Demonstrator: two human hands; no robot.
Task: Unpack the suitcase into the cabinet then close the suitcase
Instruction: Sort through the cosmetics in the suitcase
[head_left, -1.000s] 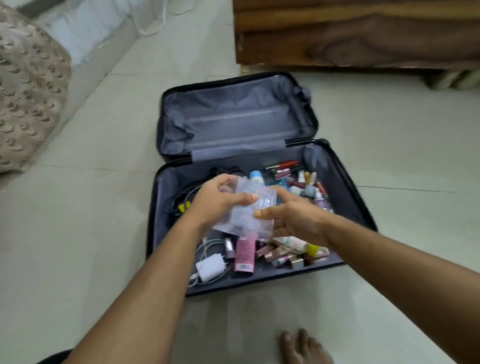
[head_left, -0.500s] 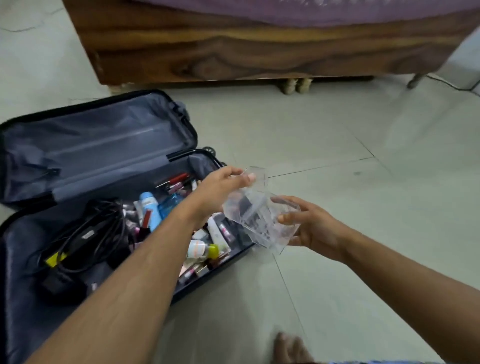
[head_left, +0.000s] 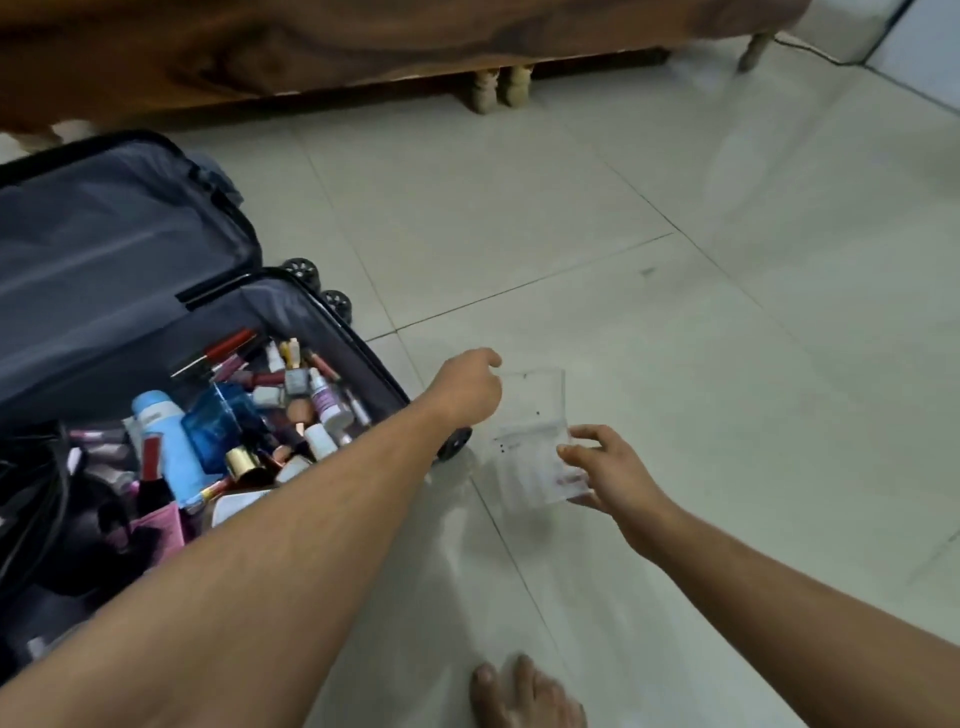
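A dark suitcase (head_left: 332, 317) lies open on the tiled floor at the left, its grey-lined lid (head_left: 114, 249) folded back. Its lower half is packed with several cosmetics, among them a light blue bottle (head_left: 166, 441), a blue perfume flask (head_left: 223, 421), red lip pencils and black cables (head_left: 36, 483). Over the floor just right of the suitcase, both hands hold a clear plastic pouch (head_left: 530, 441). My left hand (head_left: 467, 389) pinches its upper left corner. My right hand (head_left: 608, 467) holds its lower right edge with thumb and fingers.
A dark wooden bed frame (head_left: 311, 47) on turned legs (head_left: 498, 88) runs along the top. Pale floor tiles (head_left: 675, 260) spread to the right. A bare foot (head_left: 524, 696) shows at the bottom edge. A cable (head_left: 815, 52) trails at the far right.
Both hands carried the clear pouch from above the suitcase contents to the right, out over the floor. The view swung right, so the suitcase now sits at the left.
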